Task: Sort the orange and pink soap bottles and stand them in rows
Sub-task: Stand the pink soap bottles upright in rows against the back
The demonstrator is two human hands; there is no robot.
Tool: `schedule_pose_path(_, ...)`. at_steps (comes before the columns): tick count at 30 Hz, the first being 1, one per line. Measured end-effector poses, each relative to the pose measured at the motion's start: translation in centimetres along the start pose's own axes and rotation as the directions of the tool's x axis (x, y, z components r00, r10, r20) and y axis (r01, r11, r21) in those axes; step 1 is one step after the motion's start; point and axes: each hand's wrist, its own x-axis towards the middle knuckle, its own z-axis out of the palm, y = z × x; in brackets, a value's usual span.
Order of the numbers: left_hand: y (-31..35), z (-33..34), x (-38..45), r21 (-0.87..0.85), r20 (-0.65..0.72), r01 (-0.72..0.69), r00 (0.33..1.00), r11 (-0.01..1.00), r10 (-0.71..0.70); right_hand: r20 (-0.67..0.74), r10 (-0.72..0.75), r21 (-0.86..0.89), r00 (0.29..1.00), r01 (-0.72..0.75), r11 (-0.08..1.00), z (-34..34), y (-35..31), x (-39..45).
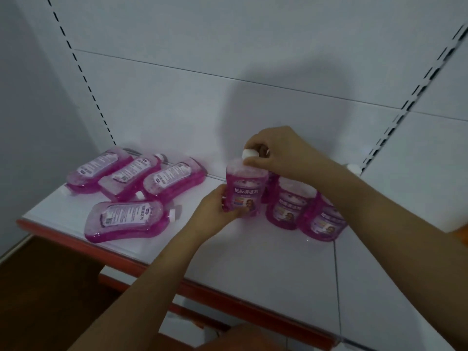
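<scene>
Pink bottle being stood up

The pink bottle (pixel 244 196) is clamped by both hands' fingers (pixel 253 162) (cap and base), steadied for its row.

Both hands hold upright pink bottle (pixel 245 191): left hand (pixel 215 211) at base; right hand (pixel 281 153) on cap.

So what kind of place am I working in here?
Likely a shop aisle: a white retail shelf with a red edge strip, slotted uprights on the back panel, and identical pink bottles being stocked.

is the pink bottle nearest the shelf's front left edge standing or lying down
Lying down: the pink bottle rests flat on the shelf, back label up, cap pointing right.
</scene>
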Motion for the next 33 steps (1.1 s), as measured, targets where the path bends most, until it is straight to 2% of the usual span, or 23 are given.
schedule_pose_path(4,1.0,1.3,1.0,0.098,-0.014,-0.033,0.999,0.995,0.034,0.023,0.044,-0.142,0.999,-0.040,0.989,0.1,0.6,-0.7)
schedule_pose_path(8,1.8,2.4,1.1,0.223,-0.006,-0.100,0.995,0.970,0.104,0.054,0.085,-0.366,0.995,-0.059,0.929,0.3,1.0,-1.0)
schedule_pose_path(12,2.5,2.5,-0.7,0.294,-0.085,-0.057,0.993,0.954,0.086,0.037,0.036,-0.429,0.999,-0.017,0.903,0.1,0.7,-0.6)
schedule_pose_path(14,2.5,1.8,-2.5,0.308,-0.162,0.034,0.987,0.951,0.017,-0.022,-0.016,-0.341,1.000,0.008,0.940,-0.2,-0.1,-0.1)
schedule_pose_path(16,2.3,0.7,-4.8,0.299,-0.247,0.088,0.969,0.950,-0.012,-0.093,-0.080,-0.164,0.992,0.064,0.984,-0.3,-1.6,0.7)
schedule_pose_path(20,1.6,-2.3,-9.7,0.351,-0.399,0.161,0.917,0.922,-0.008,-0.172,-0.193,0.112,0.966,0.214,0.970,2.0,-5.5,2.1)
schedule_pose_path(24,-0.3,-6.0,-13.3,0.359,-0.562,0.230,0.827,0.905,0.013,-0.088,-0.209,0.281,0.974,0.226,0.933,6.8,-8.2,2.5)
schedule_pose_path(27,-1.9,-8.8,-14.0,0.306,-0.662,0.317,0.749,0.898,-0.039,0.000,-0.229,0.311,0.973,0.218,0.925,9.8,-9.4,3.2)
schedule_pose_path(29,-3.0,-10.8,-13.6,0.350,-0.633,0.357,0.772,0.866,-0.062,0.075,-0.239,0.292,0.968,0.208,0.933,11.4,-9.8,4.0)
schedule_pose_path(31,-4.3,-12.9,-13.0,0.475,-0.520,0.358,0.851,0.804,-0.072,0.179,-0.223,0.259,0.958,0.172,0.950,13.1,-10.1,4.5)
schedule_pose_path(33,-5.7,-15.1,-12.2,0.613,-0.380,0.293,0.924,0.734,-0.051,0.262,-0.140,0.232,0.955,0.078,0.970,15.0,-10.2,4.8)
